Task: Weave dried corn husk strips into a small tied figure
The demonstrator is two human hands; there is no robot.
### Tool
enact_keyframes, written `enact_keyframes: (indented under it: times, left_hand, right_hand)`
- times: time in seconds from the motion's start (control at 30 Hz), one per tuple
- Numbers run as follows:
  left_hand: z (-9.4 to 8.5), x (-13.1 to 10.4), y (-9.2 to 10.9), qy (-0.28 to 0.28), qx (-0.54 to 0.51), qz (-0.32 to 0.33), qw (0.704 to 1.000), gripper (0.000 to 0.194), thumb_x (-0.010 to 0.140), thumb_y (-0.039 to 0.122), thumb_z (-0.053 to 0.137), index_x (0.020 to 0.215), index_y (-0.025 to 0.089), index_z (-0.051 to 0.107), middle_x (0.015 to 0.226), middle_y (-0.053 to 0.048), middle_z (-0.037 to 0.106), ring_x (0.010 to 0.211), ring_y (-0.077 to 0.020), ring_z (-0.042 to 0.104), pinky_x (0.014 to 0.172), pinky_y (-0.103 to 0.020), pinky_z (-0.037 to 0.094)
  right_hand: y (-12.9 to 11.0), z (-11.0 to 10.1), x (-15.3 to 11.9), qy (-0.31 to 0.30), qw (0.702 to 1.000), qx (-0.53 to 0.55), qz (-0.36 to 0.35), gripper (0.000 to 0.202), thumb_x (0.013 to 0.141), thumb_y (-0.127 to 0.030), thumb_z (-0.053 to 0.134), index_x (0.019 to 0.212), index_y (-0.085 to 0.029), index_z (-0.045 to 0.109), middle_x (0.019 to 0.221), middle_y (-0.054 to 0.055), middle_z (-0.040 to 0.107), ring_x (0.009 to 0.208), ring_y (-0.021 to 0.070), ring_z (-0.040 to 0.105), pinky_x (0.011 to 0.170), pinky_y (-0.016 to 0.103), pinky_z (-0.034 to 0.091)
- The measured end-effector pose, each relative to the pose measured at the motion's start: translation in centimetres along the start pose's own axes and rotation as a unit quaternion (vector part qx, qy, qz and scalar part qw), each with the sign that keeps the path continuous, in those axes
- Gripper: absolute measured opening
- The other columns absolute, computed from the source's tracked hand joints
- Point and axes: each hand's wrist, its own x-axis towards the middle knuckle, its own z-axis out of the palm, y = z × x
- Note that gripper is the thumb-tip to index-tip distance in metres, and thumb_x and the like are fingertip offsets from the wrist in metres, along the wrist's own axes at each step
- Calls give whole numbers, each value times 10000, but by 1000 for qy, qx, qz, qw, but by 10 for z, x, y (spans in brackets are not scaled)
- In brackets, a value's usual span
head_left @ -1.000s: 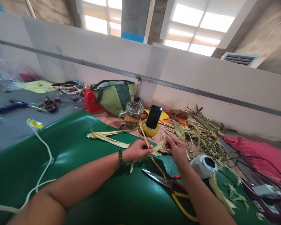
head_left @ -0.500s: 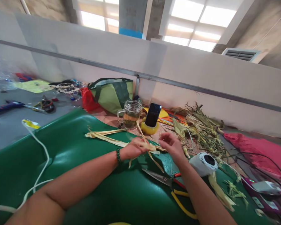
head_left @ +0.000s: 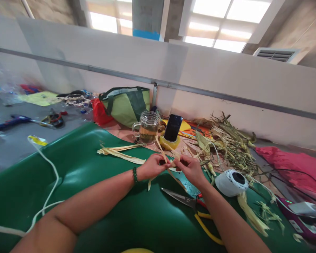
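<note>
My left hand [head_left: 155, 166] pinches pale dried corn husk strips [head_left: 162, 149] between thumb and fingers. Close against it, my right hand [head_left: 191, 170] is also closed on the husk, fingertips nearly touching those of the left. Strip ends stick up above the hands and one hangs down below them. Just under the hands lie scissors [head_left: 179, 197] with dark blades, partly covered by my right forearm. More long husk strips [head_left: 121, 154] rest on the green mat [head_left: 100, 207] left of the hands. A white thread spool [head_left: 228, 184] stands beside my right wrist.
Behind the hands are a glass mug [head_left: 148, 130] of pale liquid and a phone [head_left: 173, 128] propped on a yellow tape roll [head_left: 169, 143]. A heap of dried husks [head_left: 230, 147] lies right. A green bag [head_left: 129, 105], white cable [head_left: 51, 168] and purple power strip [head_left: 297, 221] surround the mat.
My right hand was open and apart from the left; it has come in to the left and closed on the husk. My left hand keeps its hold on the strips.
</note>
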Motion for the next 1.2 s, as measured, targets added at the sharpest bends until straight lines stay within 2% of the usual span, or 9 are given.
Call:
enact_keyframes:
  times: [0.17,0.5,0.63,0.73,0.87,1.0,1.1,1.2]
  left_hand:
    - [-4,2,1,-7,-52,-37,998,293,722,402,652,745,110,650,557,-6,566,527,-106,497,516,-212,400]
    - [-3,1,6,-6,-166,-67,984,299,675,381,701,742,100,623,524,27,519,492,-76,467,502,-199,371]
    - [-3,0,12,-14,-185,-82,979,308,675,387,705,768,102,637,570,13,563,520,-81,498,529,-205,407]
    - [-2,-1,14,-32,-174,-65,982,336,675,420,709,759,99,656,664,-18,611,561,-82,496,528,-202,403]
    - [0,-1,9,-34,-187,-75,979,383,642,469,731,687,100,638,575,2,560,517,-72,468,499,-197,375]
    - [1,0,5,-39,-209,-99,972,420,610,504,745,700,109,634,567,15,543,520,-76,489,524,-206,400]
    - [0,0,6,-44,-196,-105,974,441,610,520,739,699,100,635,572,13,538,517,-69,465,525,-207,392]
    - [-1,-1,7,-44,-183,-101,977,432,640,517,717,691,96,631,582,5,538,526,-68,453,526,-204,381]
  right_hand:
    - [-1,-3,2,39,994,94,35,389,687,-565,642,656,-178,658,541,13,624,440,137,564,457,265,463]
    - [-7,-4,1,88,987,130,35,223,604,-396,744,688,-198,683,583,-2,661,472,148,593,489,286,508]
    - [-9,-4,1,67,986,154,24,203,596,-358,751,706,-202,683,615,-4,665,518,148,605,543,301,535]
    - [-9,-1,-1,56,985,160,13,224,577,-342,771,727,-199,687,655,6,679,571,155,623,584,303,538]
    - [-8,2,-1,41,985,160,41,220,616,-387,739,665,-188,660,569,-12,636,479,112,560,495,247,480]
    - [-5,5,2,-5,984,158,79,325,634,-471,706,548,-175,603,450,-38,546,386,76,462,413,211,393]
    - [-4,7,2,-28,984,155,78,342,630,-497,704,563,-173,619,451,-38,545,384,72,449,402,205,374]
    - [-4,8,2,-24,986,151,67,320,634,-489,699,591,-178,635,476,-32,565,397,80,466,407,209,380]
